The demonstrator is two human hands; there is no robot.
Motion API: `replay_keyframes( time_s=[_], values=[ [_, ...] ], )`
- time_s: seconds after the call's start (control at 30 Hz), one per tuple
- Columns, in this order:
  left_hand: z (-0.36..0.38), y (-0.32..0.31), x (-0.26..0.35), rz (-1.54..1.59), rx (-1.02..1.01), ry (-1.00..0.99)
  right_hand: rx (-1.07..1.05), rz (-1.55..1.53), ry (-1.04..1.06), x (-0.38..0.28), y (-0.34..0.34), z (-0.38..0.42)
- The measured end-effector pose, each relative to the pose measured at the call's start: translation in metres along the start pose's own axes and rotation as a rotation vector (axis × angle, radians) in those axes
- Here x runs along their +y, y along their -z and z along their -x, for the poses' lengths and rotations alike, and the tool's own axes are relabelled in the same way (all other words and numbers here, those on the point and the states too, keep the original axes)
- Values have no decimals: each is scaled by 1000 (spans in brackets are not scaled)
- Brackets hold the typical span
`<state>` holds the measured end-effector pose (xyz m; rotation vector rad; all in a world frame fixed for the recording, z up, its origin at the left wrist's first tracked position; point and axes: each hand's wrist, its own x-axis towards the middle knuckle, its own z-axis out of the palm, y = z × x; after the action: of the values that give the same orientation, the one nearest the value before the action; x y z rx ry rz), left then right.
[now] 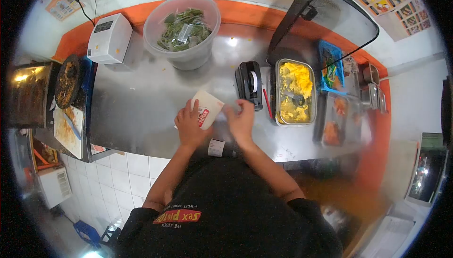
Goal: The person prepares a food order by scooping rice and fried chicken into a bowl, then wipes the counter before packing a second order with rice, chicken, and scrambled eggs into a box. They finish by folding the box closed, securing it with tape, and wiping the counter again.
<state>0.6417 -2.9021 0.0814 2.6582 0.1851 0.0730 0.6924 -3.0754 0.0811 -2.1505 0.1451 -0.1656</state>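
My left hand (189,127): flat on the steel counter (141,102), fingers spread and pressing the left edge of a white paper packet (206,109) with a red label.
My right hand (240,120): at the packet's right edge, fingers curled; blurred, so I cannot tell how tight my grip is.
Packet: lies on the counter between my two hands, just in front of the tape dispenser.
Tape dispenser (249,83): black, standing just beyond my right hand.
Metal tray (295,92): right of the dispenser, holding yellow food.
Red pen (267,103): between dispenser and tray.
Plastic tub (182,30): far side of the counter, holding green leaves.
White box (109,38): left of the tub.
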Motion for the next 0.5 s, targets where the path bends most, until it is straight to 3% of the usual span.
replay_keyframes(
  time_s=[0.03, 0.1, 0.23, 0.3, 0.4, 0.5],
  values=[
    [2, -8, -12, 1, -2, 0, 119, -40, 5, 2, 14, -9],
    [6, -18, -32, -97, 73, -76, 308, 196, 59, 27, 29, -31],
    [17, 8, -19, -109, 139, -124, 210, 129, -40, 79, 28, -61],
    [31, 21, -8, 37, 45, -209, 17, -467, -373, 87, 26, -70],
    [51, 8, -19, 192, -19, -371, 75, -723, -408, 80, 41, -62],
    [72, -10, -33, 260, -120, -391, 76, -683, -593, 64, 62, -24]
  ],
)
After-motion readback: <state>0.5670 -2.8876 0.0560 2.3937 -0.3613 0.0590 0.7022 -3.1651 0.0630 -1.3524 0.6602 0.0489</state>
